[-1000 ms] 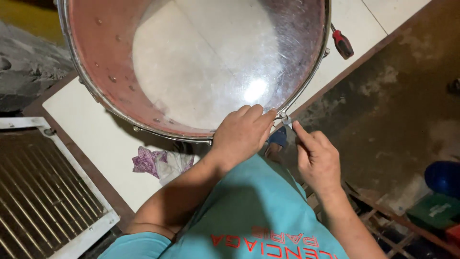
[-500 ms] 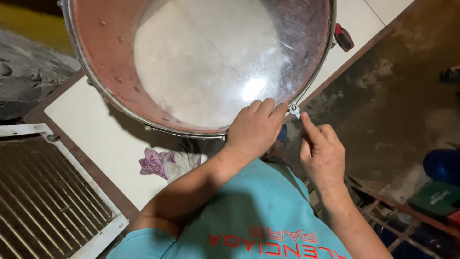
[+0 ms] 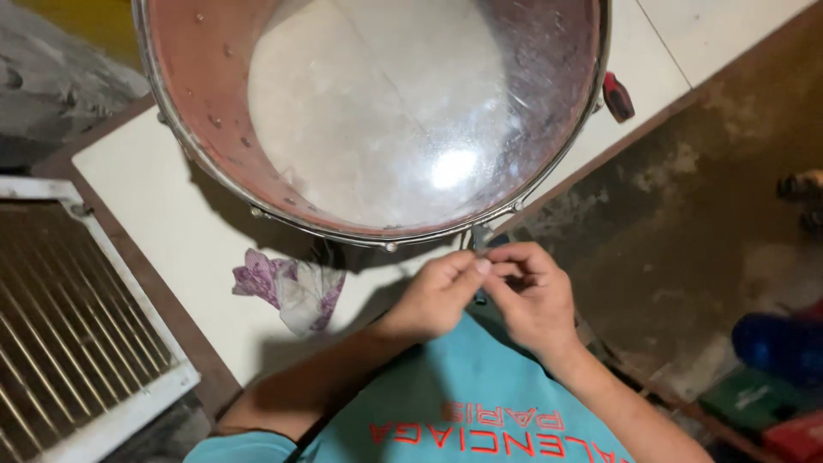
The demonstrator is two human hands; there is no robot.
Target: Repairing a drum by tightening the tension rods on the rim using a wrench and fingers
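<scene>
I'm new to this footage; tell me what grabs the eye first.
A big drum with a red shell and a clear, glinting skin fills the top of the view, lying on a pale table. At its near rim, the left hand and right hand pinch a small metal key.

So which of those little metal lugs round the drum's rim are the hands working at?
The lug at the rim's near right, directly above both hands: left hand, right hand. The other lugs sit untouched further along the hoop.
</scene>
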